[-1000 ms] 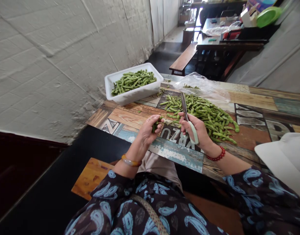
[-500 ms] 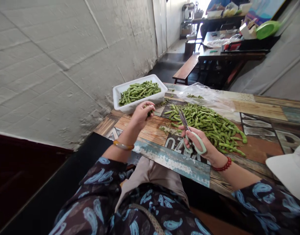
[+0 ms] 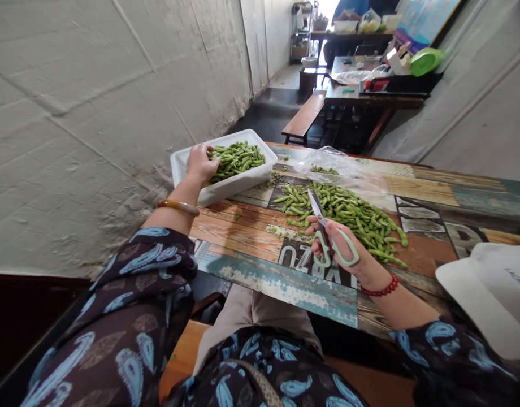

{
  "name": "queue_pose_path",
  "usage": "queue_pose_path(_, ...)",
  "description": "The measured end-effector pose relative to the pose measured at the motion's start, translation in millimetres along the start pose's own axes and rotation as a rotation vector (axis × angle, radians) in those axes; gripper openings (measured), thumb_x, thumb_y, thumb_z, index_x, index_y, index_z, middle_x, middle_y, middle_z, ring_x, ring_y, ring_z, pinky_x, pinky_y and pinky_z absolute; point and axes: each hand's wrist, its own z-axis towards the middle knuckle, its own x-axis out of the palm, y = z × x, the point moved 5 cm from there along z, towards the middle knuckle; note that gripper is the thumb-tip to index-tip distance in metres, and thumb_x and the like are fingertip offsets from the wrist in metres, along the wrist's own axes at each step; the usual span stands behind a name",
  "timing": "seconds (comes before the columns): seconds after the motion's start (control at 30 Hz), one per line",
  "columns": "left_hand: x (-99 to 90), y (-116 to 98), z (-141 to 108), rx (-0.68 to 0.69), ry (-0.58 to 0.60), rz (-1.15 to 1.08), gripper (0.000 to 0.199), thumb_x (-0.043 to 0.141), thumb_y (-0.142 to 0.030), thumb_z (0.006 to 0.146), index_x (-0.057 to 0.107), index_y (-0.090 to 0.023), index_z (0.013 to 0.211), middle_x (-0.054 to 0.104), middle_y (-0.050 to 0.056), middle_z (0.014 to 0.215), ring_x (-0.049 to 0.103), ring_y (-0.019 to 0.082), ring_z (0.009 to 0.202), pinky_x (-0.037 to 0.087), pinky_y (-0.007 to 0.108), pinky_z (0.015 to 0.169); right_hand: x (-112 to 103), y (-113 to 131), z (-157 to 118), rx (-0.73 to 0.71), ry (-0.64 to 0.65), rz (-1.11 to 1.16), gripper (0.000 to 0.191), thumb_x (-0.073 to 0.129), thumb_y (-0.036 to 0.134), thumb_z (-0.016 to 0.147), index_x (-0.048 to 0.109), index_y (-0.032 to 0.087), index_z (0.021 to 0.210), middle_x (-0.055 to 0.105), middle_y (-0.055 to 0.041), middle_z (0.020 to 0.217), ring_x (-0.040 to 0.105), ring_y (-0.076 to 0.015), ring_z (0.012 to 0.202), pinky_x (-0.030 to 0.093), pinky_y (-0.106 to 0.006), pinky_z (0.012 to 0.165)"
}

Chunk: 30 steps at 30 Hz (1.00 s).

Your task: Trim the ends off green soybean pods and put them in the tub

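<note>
My left hand (image 3: 202, 163) is in the left end of a white plastic tub (image 3: 238, 182), against the heap of green soybean pods (image 3: 241, 158) inside it. Its thumb and forefinger show apart at the pods, while the other fingers are mostly hidden. In my right hand (image 3: 338, 240) are scissors (image 3: 318, 216) with pale green handles. Their blades point up and away, slightly parted. Behind and beside that hand, a large pile of loose soybean pods (image 3: 353, 212) spreads over the patchwork-patterned table (image 3: 277, 282).
A clear plastic bag (image 3: 345, 169) with green scraps lies behind the pile. At the right edge is a white cap (image 3: 489, 294). A pale wall (image 3: 94, 113) runs along the left. Beyond stand a wooden bench (image 3: 304, 116) and a cluttered table (image 3: 370, 99).
My left hand has moved from above the table, where it held something green, left into the tub. My right hand still holds the scissors near the pile. The view has shifted slightly.
</note>
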Motion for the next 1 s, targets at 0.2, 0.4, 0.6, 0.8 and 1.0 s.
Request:
queue_pose_path(0.2, -11.7, -36.6, -31.8, 0.28, -0.039, 0.108, 0.049, 0.069, -0.03, 0.079, 0.063, -0.015, 0.125, 0.056, 0.013, 0.135, 0.046, 0.035, 0.126, 0.034, 0.055, 0.11, 2.9, 27.4, 21.2, -0.183, 0.019, -0.42, 0.06, 0.045, 0.069, 0.092, 0.063, 0.021, 0.125, 0.066, -0.0086, 0.106, 0.059, -0.0151, 0.068, 0.05, -0.029, 0.059)
queue_pose_path(0.4, 61.0, -104.1, -117.9, 0.628, 0.407, -0.17, 0.035, 0.063, -0.026, 0.084, 0.069, -0.014, 0.117, 0.064, 0.013, 0.123, 0.062, 0.023, 0.112, 0.047, 0.038, 0.104, 1.7, 55.2, 82.0, -0.4, -0.039, -0.945, 0.066, 0.03, 0.07, 0.096, 0.068, 0.018, 0.109, 0.065, -0.0077, 0.092, 0.061, -0.0222, 0.089, 0.05, -0.036, 0.086)
queue_pose_path(0.6, 119.8, -140.3, -181.5, 0.52, 0.455, -0.156, 0.066, 0.07, -0.04, 0.081, 0.053, -0.012, 0.138, 0.049, 0.021, 0.146, 0.047, 0.034, 0.136, 0.038, 0.048, 0.114, -4.0, 48.7, 114.1, -0.339, 0.089, -1.271, 0.064, 0.028, 0.071, 0.095, 0.066, 0.02, 0.096, 0.069, -0.0104, 0.094, 0.062, -0.0248, 0.091, 0.048, -0.038, 0.089)
queue_pose_path(0.8, 128.7, -178.8, -226.1, 0.733, 0.559, -0.426, 0.064, 0.071, -0.038, 0.078, 0.056, -0.011, 0.133, 0.043, 0.024, 0.15, 0.044, 0.034, 0.139, 0.038, 0.05, 0.114, -32.3, 70.4, 65.9, -0.234, 0.105, -1.397, 0.049, 0.035, 0.059, 0.099, 0.065, 0.021, 0.09, 0.069, -0.0061, 0.082, 0.062, -0.0202, 0.074, 0.046, -0.031, 0.07)
queue_pose_path(1.0, 120.8, -187.3, -242.5, 0.865, 0.612, -0.579, 0.061, 0.073, -0.028, 0.078, 0.057, -0.01, 0.134, 0.043, 0.024, 0.151, 0.045, 0.032, 0.139, 0.041, 0.044, 0.114, -49.8, 94.8, 6.6, -0.199, -0.143, -1.722, 0.039, 0.054, 0.051, 0.093, 0.066, 0.019, 0.111, 0.072, -0.0123, 0.101, 0.067, -0.028, 0.087, 0.048, -0.036, 0.074)
